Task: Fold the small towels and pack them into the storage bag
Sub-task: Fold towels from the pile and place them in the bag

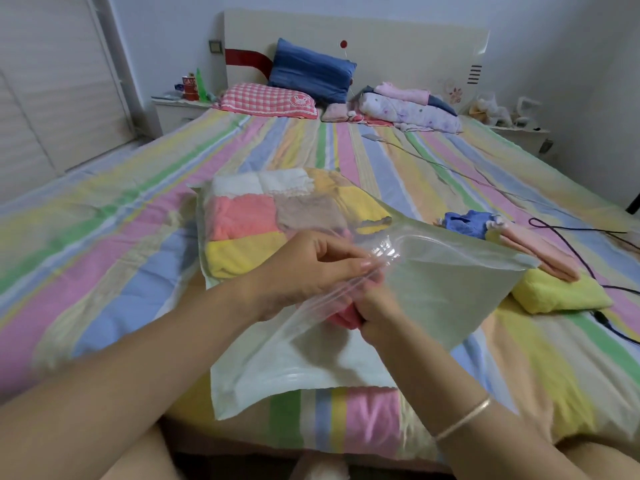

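A clear zip storage bag (443,292) is lifted over the striped bed, its mouth held up. My left hand (311,268) pinches the bag's zip edge from outside. My right hand (374,306) is inside the bag, seen through the plastic, gripping a folded pink towel (341,318). Behind lies a second clear bag (277,216) filled with folded white, pink, yellow and beige towels. To the right, a folded yellow-green towel (561,292) carries a folded peach towel (540,251), with a crumpled blue towel (467,223) beyond them.
The striped bedsheet (104,237) covers the whole bed. Black cables (588,233) run across its right side. Pillows (270,98) and piled clothes (412,105) lie at the headboard. A nightstand (176,109) with bottles stands at the far left.
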